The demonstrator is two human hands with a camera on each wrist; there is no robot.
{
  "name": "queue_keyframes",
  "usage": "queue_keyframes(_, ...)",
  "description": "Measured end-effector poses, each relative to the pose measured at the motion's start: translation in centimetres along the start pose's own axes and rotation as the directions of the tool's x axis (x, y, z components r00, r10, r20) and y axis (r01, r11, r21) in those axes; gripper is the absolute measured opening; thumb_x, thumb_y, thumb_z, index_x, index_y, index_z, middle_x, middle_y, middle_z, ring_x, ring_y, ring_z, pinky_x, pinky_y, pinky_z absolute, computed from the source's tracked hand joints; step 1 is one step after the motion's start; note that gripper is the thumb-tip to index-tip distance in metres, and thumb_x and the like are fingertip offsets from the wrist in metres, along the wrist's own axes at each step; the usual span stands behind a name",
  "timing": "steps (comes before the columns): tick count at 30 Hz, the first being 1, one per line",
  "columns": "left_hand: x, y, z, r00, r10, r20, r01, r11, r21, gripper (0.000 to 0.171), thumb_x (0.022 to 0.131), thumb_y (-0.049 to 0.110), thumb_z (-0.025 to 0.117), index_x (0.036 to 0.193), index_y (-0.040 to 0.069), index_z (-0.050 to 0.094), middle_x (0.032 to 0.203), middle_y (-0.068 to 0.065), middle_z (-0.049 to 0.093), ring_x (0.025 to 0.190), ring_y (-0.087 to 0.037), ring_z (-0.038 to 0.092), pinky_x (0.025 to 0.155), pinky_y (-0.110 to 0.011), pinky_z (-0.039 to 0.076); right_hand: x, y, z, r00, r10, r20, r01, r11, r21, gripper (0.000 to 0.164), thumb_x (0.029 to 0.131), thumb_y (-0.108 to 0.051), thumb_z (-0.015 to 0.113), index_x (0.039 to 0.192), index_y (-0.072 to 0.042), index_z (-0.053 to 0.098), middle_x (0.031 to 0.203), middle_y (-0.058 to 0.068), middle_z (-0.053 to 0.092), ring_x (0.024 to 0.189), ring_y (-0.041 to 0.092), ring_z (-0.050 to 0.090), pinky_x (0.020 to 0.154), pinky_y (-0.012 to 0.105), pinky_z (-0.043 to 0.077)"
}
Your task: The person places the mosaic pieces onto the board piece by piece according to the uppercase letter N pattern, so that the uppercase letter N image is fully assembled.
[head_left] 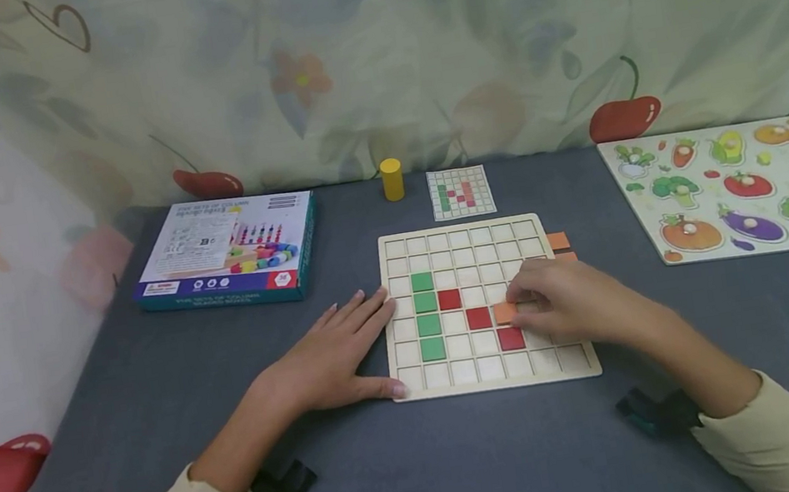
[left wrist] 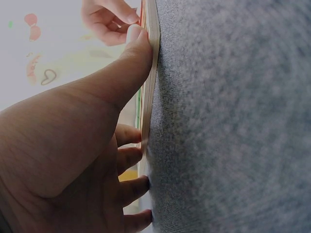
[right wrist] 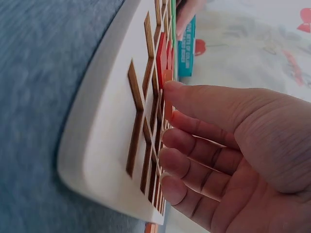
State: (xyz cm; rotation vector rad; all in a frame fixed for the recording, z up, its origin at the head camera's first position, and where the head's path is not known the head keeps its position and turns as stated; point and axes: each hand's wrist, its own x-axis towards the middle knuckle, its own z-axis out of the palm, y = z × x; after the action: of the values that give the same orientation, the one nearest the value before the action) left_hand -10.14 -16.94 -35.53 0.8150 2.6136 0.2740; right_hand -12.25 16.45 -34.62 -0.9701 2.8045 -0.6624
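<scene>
On the table lies a pale wooden grid board (head_left: 458, 373). Several green square tiles (head_left: 428, 325) form a column in its left part, and three red tiles (head_left: 450, 299) step diagonally down to the right. My right hand (head_left: 576, 300) pinches an orange tile (head_left: 504, 313) between thumb and fingers, just right of the middle red tile. In the right wrist view that orange tile (right wrist: 168, 99) is at the grid surface, under the thumb tip. Fingers spread, my left hand (head_left: 338, 359) rests against the board's left edge, its thumb at the lower left corner.
More orange tiles (head_left: 558, 241) lie beside the board's upper right edge. Behind it are a small pattern card (head_left: 461, 193) and a yellow cylinder (head_left: 392, 180). A boxed toy set (head_left: 229, 252) lies at the left, a vegetable picture board (head_left: 742, 189) at the right.
</scene>
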Motion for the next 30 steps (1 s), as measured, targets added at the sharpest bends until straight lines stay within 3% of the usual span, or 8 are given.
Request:
queue_keyframes(13, 0.0, 0.1, 0.0, 1.000, -0.003, 0.003, 0.003, 1.000, 0.007, 0.110, 0.082, 0.076, 0.059, 0.163, 0.017, 0.012, 0.168, -0.001, 0.005, 0.153, -0.028, 0.002, 0.119, -0.055, 0.008, 0.1, 0.2, 0.2, 0.999, 0.029, -0.023, -0.029, 0.999, 0.015, 0.013, 0.086, -0.012, 0.077, 0.098, -0.010, 0.073, 0.085, -0.007, 0.061, 0.078, 0.012, 0.054, 0.070, 0.034, 0.049)
queue_keyframes(23, 0.0, 0.0, 0.0, 1.000, -0.001, -0.004, 0.001, 1.000, 0.009, 0.110, 0.083, 0.076, 0.059, 0.163, 0.017, 0.012, 0.168, -0.001, 0.006, 0.153, -0.028, 0.002, 0.119, -0.055, 0.008, -0.8, 3.7, -2.6, 0.986, 0.122, -0.110, -0.127, 0.991, -0.043, 0.021, 0.085, -0.009, 0.080, 0.104, -0.001, 0.073, 0.084, 0.000, 0.063, 0.074, 0.017, 0.055, 0.066, 0.037, 0.047)
queue_keyframes(30, 0.0, 0.1, -0.1, 1.000, 0.001, 0.001, -0.001, 1.000, 0.013, 0.109, 0.083, 0.075, 0.059, 0.163, 0.017, 0.012, 0.168, -0.002, 0.006, 0.153, -0.029, 0.003, 0.119, -0.055, 0.009, -1.3, 6.0, -3.1, 0.979, 0.174, -0.103, -0.183, 0.979, -0.085, 0.024, 0.085, -0.009, 0.080, 0.106, 0.000, 0.074, 0.087, 0.005, 0.064, 0.076, 0.021, 0.055, 0.067, 0.040, 0.047)
